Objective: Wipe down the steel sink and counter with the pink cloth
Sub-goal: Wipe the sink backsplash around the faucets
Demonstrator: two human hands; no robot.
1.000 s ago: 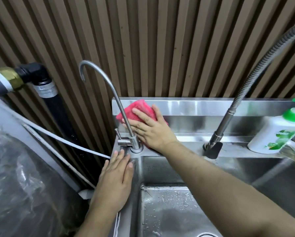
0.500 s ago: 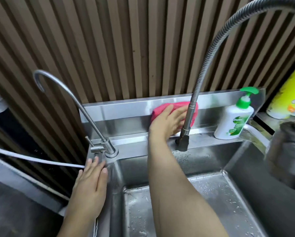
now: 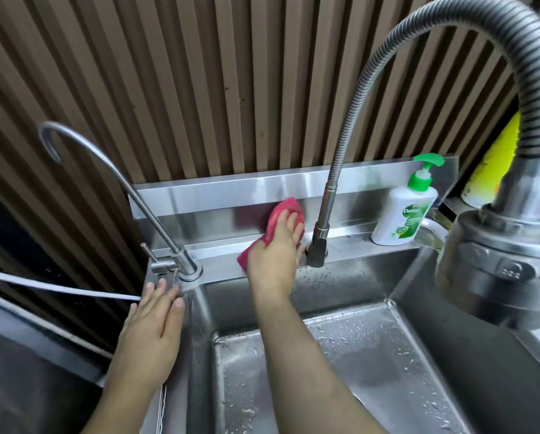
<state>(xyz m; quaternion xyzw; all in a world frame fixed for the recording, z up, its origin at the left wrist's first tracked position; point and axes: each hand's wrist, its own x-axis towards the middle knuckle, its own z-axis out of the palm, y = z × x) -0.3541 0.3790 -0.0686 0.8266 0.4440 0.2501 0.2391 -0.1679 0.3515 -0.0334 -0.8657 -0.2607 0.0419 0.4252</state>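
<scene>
Right hand (image 3: 278, 245) lies flat on the pink cloth (image 3: 285, 210), fingers stretched out rather than curled, so it is pressing, not pinching. The cloth is folded against the sink (image 3: 218, 195) where the back ledge meets the steel upstand, with one corner poking out below the wrist. It sits just beside the base of the hose faucet (image 3: 320, 242), well right of the gooseneck tap (image 3: 181, 261). I judge the cloth light, limp and probably damp: it will glide on wet steel but bunch if pushed from one edge. Best to keep the palm spread over its middle (thumb hooking an edge only for working round the faucet base). Left hand (image 3: 155, 317) rests open-palmed on the sink's left rim, holding nothing, seemingly as a brace. The soap bottle (image 3: 400, 214) stands on the ledge further right. Droplets cover the basin floor.
</scene>
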